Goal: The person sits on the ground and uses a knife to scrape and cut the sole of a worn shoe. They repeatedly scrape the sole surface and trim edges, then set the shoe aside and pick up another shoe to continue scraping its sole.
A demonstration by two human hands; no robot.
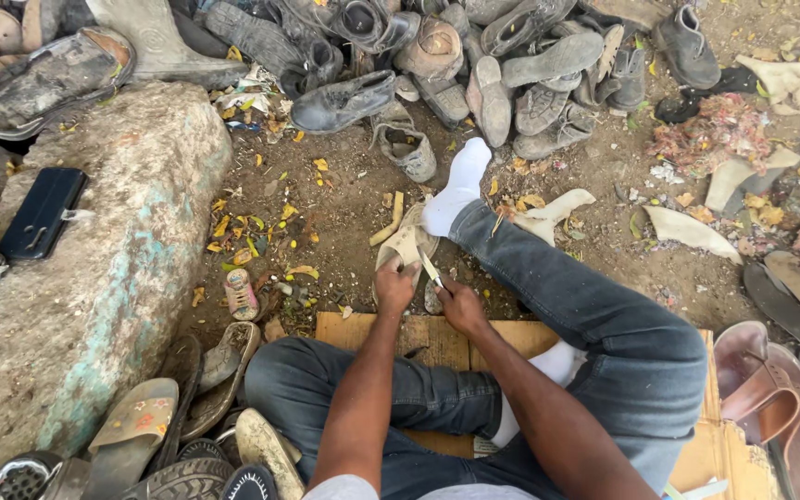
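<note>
The right hand (460,306) has its grip closed round a small pale-bladed knife (431,269), blade slanting up and left toward the worn beige sandal sole (404,246). The left hand (394,287) grips that sole's near end, just beside the blade; the sole's long axis runs away from the person, along the white-socked foot (456,190). Both hands work over the dirt ground (344,199), beyond the far edge of a flat cardboard sheet (437,341).

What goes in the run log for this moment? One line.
left hand: grips beige sole | right hand: holds knife against sole | seated on cardboard
</note>
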